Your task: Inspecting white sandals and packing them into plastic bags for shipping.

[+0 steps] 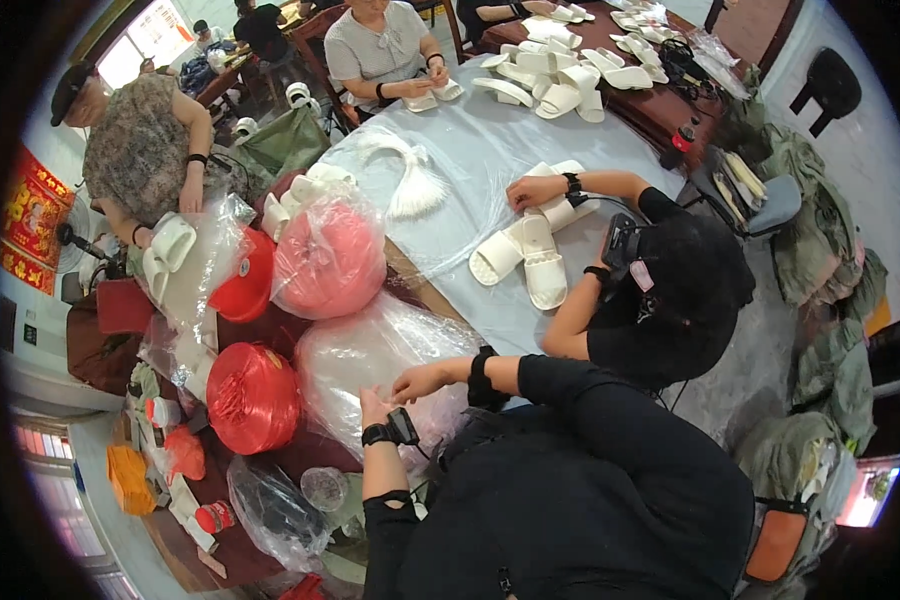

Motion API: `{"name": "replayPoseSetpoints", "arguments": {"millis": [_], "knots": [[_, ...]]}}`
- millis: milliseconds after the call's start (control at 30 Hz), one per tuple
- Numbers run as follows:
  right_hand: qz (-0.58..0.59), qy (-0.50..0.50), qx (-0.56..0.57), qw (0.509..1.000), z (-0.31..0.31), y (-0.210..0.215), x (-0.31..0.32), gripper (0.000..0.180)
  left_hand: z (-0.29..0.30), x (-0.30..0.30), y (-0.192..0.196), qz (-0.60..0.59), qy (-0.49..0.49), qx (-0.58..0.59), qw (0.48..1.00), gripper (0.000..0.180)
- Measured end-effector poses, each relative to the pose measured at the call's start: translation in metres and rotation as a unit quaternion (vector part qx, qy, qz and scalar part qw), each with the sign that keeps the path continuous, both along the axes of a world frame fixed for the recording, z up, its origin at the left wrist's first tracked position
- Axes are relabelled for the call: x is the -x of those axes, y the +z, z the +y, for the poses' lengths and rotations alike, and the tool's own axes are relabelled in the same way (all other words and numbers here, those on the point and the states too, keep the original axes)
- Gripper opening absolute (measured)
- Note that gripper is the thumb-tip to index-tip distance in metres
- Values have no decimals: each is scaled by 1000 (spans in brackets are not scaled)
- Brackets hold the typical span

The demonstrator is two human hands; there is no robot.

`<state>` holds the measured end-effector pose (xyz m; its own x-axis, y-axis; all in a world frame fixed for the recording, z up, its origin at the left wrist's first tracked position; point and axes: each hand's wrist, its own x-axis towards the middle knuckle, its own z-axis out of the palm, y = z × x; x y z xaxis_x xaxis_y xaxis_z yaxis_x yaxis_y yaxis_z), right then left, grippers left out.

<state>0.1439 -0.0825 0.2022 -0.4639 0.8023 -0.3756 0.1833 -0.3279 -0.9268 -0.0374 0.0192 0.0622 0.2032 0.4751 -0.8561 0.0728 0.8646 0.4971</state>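
Presently, the left hand (375, 408) and the right hand (420, 382) are close together, fingertips almost meeting, at the large clear plastic bag (370, 325) — whether they hold anything, I cannot tell. This bag lies just beside the round red bundle (253, 398) — and well apart from it, a co-worker's hand (536, 192) touches white sandals (544, 272).
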Motion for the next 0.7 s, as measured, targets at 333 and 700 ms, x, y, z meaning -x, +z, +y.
{"name": "replayPoseSetpoints", "arguments": {"millis": [333,700], "knots": [[-506,-527,-19,682,-76,-37,-193,49,-52,4,87,304,-441,-396,746,39],[-604,-275,28,748,-104,-56,-252,21,-92,11,92,384,-503,-528,567,49]]}}
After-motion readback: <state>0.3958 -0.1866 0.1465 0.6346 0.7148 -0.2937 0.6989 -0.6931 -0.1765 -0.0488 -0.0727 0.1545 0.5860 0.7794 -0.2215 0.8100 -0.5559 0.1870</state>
